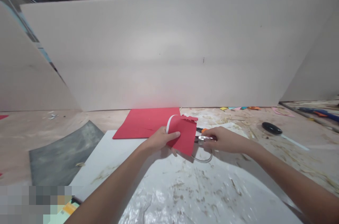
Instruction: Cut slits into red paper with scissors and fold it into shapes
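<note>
My left hand (162,138) grips a piece of red paper (186,141), thumb on its front face. The piece curls over, shows a white edge on its left, and has a small scalloped red strip along its top. My right hand (221,138) is closed round a shiny metal plier-like tool (200,139), whose jaw end meets the right edge of the paper. A curved loop (203,161) hangs below the tool. Behind the right fingers, a black and orange item (203,130) is partly hidden. A larger red sheet (148,121) lies flat behind my left hand.
A white, glue-stained board (182,195) lies under my hands. At left is a dark grey sheet (63,153). A black-handled tool with a pale blade (272,128) rests at right. Coloured paper scraps (239,108) lie along the upright white panel (169,51).
</note>
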The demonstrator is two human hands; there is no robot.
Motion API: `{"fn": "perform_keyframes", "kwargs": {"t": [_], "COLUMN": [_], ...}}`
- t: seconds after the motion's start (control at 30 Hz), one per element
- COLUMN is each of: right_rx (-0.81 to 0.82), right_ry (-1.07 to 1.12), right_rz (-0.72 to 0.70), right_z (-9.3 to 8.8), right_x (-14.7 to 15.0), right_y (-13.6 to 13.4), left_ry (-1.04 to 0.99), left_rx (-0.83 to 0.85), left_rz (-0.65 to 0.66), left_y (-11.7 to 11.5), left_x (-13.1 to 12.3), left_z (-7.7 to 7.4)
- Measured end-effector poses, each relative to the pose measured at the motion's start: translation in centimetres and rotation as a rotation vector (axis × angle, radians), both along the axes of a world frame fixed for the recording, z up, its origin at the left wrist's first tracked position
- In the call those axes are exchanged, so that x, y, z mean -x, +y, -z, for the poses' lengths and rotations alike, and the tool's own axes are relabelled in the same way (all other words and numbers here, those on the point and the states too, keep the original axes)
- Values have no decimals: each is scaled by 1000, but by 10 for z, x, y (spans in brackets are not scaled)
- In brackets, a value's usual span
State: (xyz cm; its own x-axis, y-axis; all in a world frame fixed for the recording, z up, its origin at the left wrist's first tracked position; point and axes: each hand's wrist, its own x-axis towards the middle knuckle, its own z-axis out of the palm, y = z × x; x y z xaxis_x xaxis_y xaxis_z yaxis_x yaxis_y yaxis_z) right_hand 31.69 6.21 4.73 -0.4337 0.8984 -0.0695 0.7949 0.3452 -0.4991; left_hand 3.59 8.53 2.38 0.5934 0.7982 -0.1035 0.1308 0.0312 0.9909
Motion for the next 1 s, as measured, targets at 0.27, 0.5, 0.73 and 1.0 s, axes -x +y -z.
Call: {"fn": "perform_keyframes", "kwargs": {"t": [0.27, 0.5, 0.73, 1.0], "right_rx": [10, 112, 352, 88], "right_ry": [478, 805, 736, 229], "right_rz": [-38, 27, 74, 144], "right_z": [-10, -10, -7, 6], "right_x": [23, 39, 18, 0], "right_y": [-11, -15, -3, 10], "left_ry": [-243, -599, -579, -265], "left_rx": [-66, 124, 133, -176], "left_rz": [-313, -216, -534, -1155], "left_y": [-18, -26, 2, 32], "left_x": [-32, -38, -11, 25], "left_z": [-13, -30, -27, -24]}}
